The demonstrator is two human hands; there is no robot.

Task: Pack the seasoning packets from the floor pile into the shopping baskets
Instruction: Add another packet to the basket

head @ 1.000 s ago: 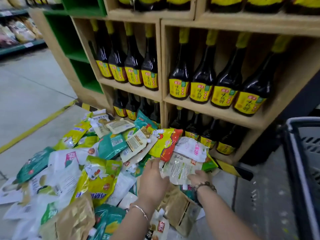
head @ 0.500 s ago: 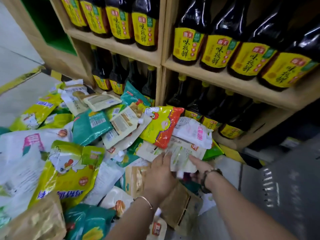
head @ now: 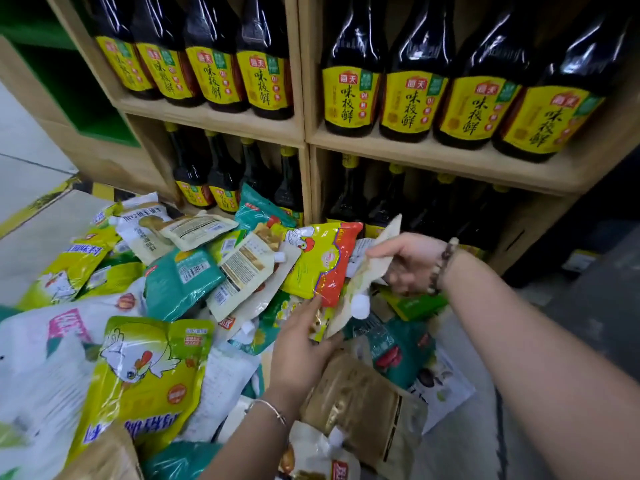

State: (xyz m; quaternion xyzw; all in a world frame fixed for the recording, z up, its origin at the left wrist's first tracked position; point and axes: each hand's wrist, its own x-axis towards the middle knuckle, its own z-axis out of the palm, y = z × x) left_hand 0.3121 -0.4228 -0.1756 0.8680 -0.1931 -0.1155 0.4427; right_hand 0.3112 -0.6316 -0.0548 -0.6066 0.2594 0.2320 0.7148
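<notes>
- Right hand grips pale spouted plastic pouch at far right edge of floor pile.
- Left hand touches its lower end; grip unclear.
- Bare grey floor right; wooden shelf just behind.

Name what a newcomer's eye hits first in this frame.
First, the rows of dark sauce bottles with yellow labels, filling the wooden shelf across the top. Then the jumbled pile of seasoning packets on the floor at lower left. At centre, the right hand grips a pale spouted pouch held up beside a yellow and red packet, with the left hand at that packet's lower edge.
</notes>
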